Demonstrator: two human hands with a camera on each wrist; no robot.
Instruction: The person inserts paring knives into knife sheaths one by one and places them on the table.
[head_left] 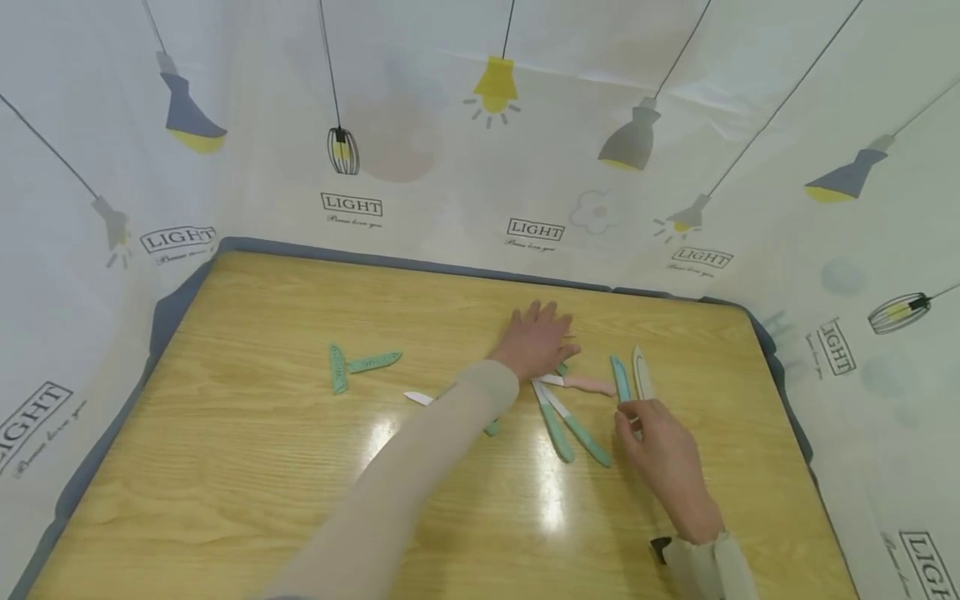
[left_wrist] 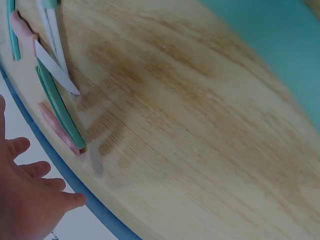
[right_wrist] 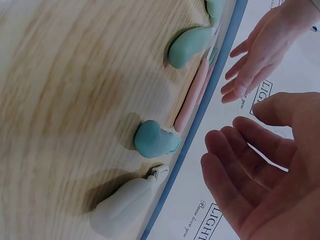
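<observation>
My left hand hovers over the knives with its fingers spread, holding nothing. Below it lie a pink-handled knife, a green sheath and a pink sheath. Two green-handled knives lie side by side, white blades toward that hand. Fingers loosely bent and the palm bare, my right hand is over the handle end of a blue sheathed knife. Beside this knife lies a whitish sheathed knife, its handle clear in the right wrist view.
Two green sheaths lie apart on the left of the wooden table. Another white-bladed knife is partly hidden under the left sleeve. A patterned white curtain stands round the table's grey edge.
</observation>
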